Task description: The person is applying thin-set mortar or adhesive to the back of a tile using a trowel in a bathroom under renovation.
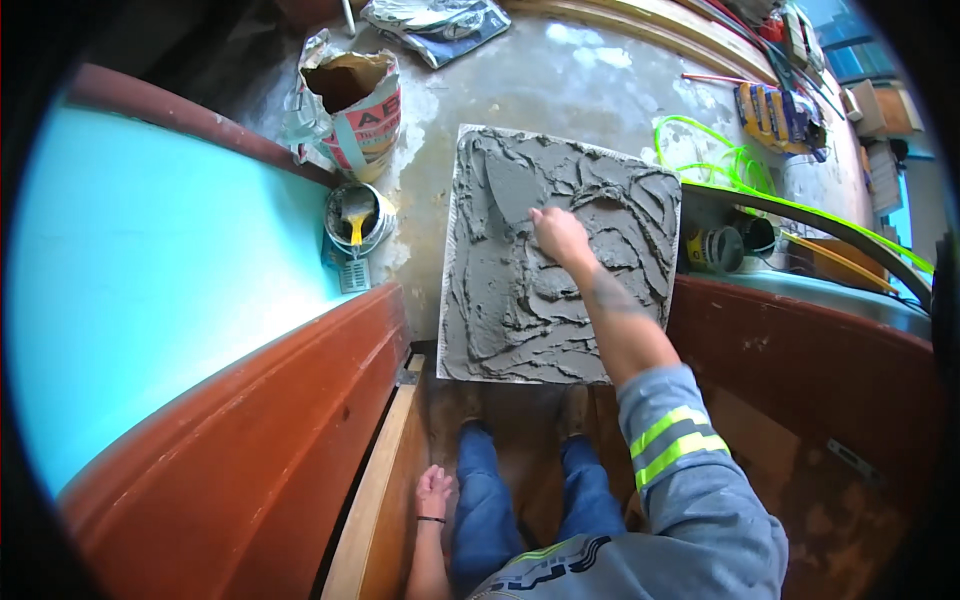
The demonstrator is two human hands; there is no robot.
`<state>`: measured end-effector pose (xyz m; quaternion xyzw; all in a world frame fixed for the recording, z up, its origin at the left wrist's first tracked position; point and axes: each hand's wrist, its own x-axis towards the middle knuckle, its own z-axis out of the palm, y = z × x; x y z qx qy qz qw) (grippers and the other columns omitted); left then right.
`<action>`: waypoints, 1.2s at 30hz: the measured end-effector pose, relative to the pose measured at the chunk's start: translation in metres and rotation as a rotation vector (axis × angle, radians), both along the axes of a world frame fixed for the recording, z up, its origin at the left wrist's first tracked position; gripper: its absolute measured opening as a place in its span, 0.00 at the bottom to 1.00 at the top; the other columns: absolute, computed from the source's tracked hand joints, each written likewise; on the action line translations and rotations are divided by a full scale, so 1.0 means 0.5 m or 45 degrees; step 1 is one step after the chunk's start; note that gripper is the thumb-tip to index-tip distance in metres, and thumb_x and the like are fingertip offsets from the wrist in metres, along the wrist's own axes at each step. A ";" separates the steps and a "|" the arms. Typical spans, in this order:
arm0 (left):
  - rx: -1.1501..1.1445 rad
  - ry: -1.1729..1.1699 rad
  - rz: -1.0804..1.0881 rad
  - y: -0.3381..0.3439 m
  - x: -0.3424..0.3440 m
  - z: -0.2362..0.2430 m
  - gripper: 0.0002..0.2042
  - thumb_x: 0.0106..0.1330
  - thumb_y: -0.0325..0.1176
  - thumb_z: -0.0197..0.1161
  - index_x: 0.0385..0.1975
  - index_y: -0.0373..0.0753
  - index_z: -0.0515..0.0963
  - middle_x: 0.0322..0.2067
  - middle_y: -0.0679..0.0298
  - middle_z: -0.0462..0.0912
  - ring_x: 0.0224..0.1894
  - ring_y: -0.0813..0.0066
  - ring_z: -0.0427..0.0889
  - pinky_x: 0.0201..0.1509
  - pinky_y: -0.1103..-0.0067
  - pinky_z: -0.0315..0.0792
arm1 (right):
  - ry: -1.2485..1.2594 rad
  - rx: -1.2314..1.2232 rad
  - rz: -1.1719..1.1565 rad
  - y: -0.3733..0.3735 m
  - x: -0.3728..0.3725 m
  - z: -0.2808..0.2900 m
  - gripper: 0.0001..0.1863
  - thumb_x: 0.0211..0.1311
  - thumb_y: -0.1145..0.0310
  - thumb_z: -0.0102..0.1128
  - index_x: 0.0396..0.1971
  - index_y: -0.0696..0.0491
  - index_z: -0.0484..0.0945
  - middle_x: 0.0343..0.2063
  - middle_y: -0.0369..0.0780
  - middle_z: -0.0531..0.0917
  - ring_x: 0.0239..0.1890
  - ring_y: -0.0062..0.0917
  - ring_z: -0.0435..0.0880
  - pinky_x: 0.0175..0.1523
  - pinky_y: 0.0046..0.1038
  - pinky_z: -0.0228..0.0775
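A large square tile (pixel 449 290) lies flat on the floor ahead of my feet, its upper face spread with wet grey mortar (pixel 600 280) in ridges and smears. My right hand (pixel 562 238) reaches over it, closed round the handle of a trowel. The trowel's grey blade (pixel 514 186) rests on the mortar near the tile's far left part; its handle is mostly hidden in my fist. My left hand (pixel 433 492) hangs low beside my left leg, near the wooden door frame, its fingers curled with nothing visible in them.
Brown door panels (pixel 250 430) flank me. Far left stand an opened paper bag (pixel 350 115) and a bucket (pixel 372 235) with a yellow-handled brush (pixel 356 225). On the right lie a bright green cord (pixel 745 170), a tub (pixel 715 249) and a yellow-and-blue bag (pixel 780 120). Long boards (pixel 680 25) lie behind.
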<state>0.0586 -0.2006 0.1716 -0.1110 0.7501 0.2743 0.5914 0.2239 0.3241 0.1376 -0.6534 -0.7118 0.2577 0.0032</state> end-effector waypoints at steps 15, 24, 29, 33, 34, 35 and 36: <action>-0.031 0.005 -0.045 -0.022 -0.010 -0.007 0.21 0.67 0.41 0.54 0.57 0.38 0.65 0.50 0.62 0.74 0.48 0.71 0.77 0.49 0.73 0.70 | 0.042 -0.522 -0.251 0.077 0.028 0.023 0.28 0.64 0.50 0.42 0.28 0.63 0.79 0.26 0.49 0.83 0.40 0.43 0.82 0.49 0.38 0.70; -0.081 0.141 0.009 -0.017 0.037 0.014 0.20 0.67 0.40 0.55 0.56 0.38 0.66 0.49 0.64 0.74 0.47 0.69 0.77 0.48 0.74 0.70 | -0.313 -0.186 -0.250 -0.076 0.405 0.032 0.25 0.66 0.50 0.39 0.39 0.57 0.77 0.36 0.53 0.81 0.44 0.49 0.78 0.49 0.43 0.68; -0.026 0.171 0.015 -0.005 0.060 0.033 0.21 0.67 0.40 0.56 0.56 0.38 0.66 0.49 0.63 0.74 0.45 0.69 0.78 0.46 0.75 0.71 | -0.422 -0.106 -0.384 -0.094 0.489 0.044 0.23 0.66 0.49 0.41 0.36 0.54 0.76 0.34 0.52 0.81 0.40 0.49 0.79 0.45 0.46 0.70; -0.007 0.182 -0.120 -0.010 0.056 0.032 0.21 0.66 0.41 0.57 0.56 0.38 0.66 0.48 0.63 0.75 0.44 0.72 0.78 0.45 0.75 0.71 | -0.478 0.059 -0.112 -0.027 0.568 0.043 0.22 0.65 0.50 0.43 0.30 0.54 0.76 0.28 0.51 0.81 0.34 0.48 0.80 0.40 0.46 0.71; -0.024 0.193 -0.156 -0.012 0.052 0.023 0.21 0.66 0.41 0.56 0.55 0.38 0.66 0.47 0.64 0.75 0.44 0.73 0.78 0.44 0.75 0.71 | -0.436 0.092 -0.161 -0.007 0.588 0.030 0.22 0.65 0.51 0.43 0.29 0.54 0.77 0.27 0.50 0.81 0.34 0.49 0.80 0.40 0.46 0.71; -0.048 0.200 -0.196 -0.010 0.052 0.021 0.20 0.67 0.40 0.56 0.55 0.38 0.67 0.47 0.64 0.75 0.43 0.73 0.78 0.44 0.76 0.71 | -0.441 0.090 -0.164 0.008 0.595 0.024 0.22 0.65 0.51 0.43 0.29 0.54 0.77 0.27 0.50 0.81 0.34 0.49 0.80 0.40 0.46 0.71; -0.066 0.222 -0.206 -0.007 0.060 0.016 0.19 0.67 0.40 0.55 0.54 0.39 0.67 0.45 0.66 0.75 0.42 0.74 0.78 0.42 0.77 0.71 | -0.271 -0.053 -0.400 0.023 0.599 0.017 0.23 0.65 0.51 0.42 0.31 0.55 0.78 0.29 0.50 0.82 0.34 0.48 0.81 0.41 0.44 0.71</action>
